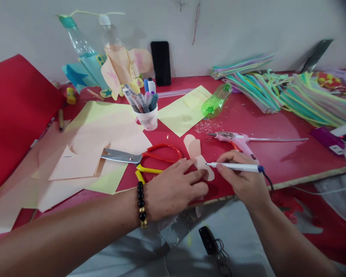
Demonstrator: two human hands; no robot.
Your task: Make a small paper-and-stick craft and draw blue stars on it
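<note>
My left grip lies open, its fingers spread flat and pressing on a peach paper cutout on the red bench. My right grip is closed around a white marker, its tip at the cutout's edge. A pink glue gun lies just beyond my right grip, and red-handled scissors sit just past my left.

Counting, I have two hands, left hand and right hand, with one pen, one pair of scissors, one glue gun, and one green bottle.
</note>
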